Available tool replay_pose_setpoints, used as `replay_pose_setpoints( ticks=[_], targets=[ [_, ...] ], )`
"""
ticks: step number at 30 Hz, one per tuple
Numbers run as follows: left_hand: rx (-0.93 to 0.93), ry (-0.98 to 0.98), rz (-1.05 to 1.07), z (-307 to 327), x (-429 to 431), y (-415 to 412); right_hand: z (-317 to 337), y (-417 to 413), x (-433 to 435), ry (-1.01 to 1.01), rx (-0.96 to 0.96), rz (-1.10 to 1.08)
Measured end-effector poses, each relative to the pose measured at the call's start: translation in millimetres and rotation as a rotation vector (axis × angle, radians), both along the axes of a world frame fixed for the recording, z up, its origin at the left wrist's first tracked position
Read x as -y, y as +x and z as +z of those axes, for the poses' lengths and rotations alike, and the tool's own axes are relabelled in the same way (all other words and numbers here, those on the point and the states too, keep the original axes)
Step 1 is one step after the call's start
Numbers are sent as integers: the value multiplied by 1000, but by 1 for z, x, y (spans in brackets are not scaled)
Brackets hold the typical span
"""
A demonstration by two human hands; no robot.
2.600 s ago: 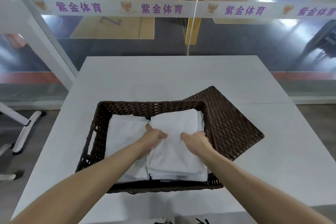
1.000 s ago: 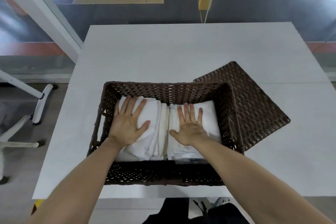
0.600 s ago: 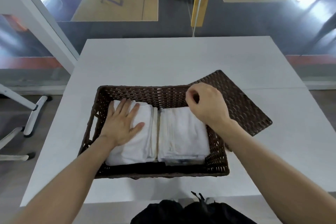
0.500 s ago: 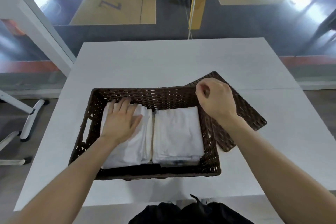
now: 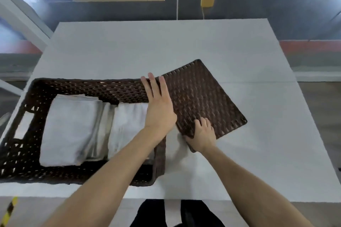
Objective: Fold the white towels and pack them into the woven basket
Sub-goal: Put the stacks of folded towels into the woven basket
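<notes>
The dark woven basket [image 5: 83, 86] stands on the white table at the left, with two stacks of folded white towels in it: one stack [image 5: 70, 131] on the left and another [image 5: 127, 125] on the right. The flat woven lid [image 5: 206, 97] lies to the right of the basket, its left edge at the basket's far right corner. My left hand [image 5: 159, 107] reaches across the basket with straight fingers laid on the lid's left edge. My right hand [image 5: 203, 134] grips the lid's near corner, fingers on top.
The white table [image 5: 129, 46] stretches behind and to the right of the basket. A glass wall runs beyond the table's far edge. A white frame leg [image 5: 25, 16] stands at the left. A dark bag sits below the table's near edge.
My left hand has left the left towel stack and crossed to the lid's edge. My right hand has dropped from the lid's far corner to grip its near corner. The view has shifted right.
</notes>
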State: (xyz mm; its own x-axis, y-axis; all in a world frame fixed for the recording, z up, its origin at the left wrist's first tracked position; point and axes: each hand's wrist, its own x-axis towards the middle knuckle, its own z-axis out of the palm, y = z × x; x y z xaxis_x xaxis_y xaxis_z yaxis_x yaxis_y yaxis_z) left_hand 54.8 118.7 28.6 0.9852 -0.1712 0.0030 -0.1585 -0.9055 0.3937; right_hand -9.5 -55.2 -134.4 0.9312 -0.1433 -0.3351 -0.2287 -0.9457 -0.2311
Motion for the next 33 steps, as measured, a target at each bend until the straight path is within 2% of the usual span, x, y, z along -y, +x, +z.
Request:
replay_pose_setpoints(
  ticks=[5, 11, 14, 20, 23, 25, 27, 30, 31, 32, 33],
  targets=[
    [-1, 6, 70, -2, 10, 18, -37, 10, -15, -187, -40, 90],
    [12, 35, 107, -7, 17, 31, -43, 22, -11, -250, -149, 125],
    [49, 122, 83, -16, 14, 33, -37, 26, -2, -283, -134, 145],
    [56, 353, 78, -15, 17, 36, 26, 57, 39, -397, 43, 250],
    [74, 570, 40, -14, 18, 40, 74, 82, 62, -409, 33, 239],
    [84, 628, 34, -16, 16, 40, 113, 88, 76, -405, 112, 197],
    [61, 477, 87, -15, 14, 35, 149, 90, 85, -337, 213, 139],
    [37, 35, 202, 9, 7, 36, 183, 83, 92, -179, 393, 91],
    [10, -139, 235, 25, 1, 42, 191, 82, 90, -154, 477, 106],
    [-53, -402, 284, 46, -9, 49, 198, 80, 86, -144, 571, 146],
    [-145, -747, 345, 70, -24, 57, 203, 80, 81, -145, 664, 210]
  ],
)
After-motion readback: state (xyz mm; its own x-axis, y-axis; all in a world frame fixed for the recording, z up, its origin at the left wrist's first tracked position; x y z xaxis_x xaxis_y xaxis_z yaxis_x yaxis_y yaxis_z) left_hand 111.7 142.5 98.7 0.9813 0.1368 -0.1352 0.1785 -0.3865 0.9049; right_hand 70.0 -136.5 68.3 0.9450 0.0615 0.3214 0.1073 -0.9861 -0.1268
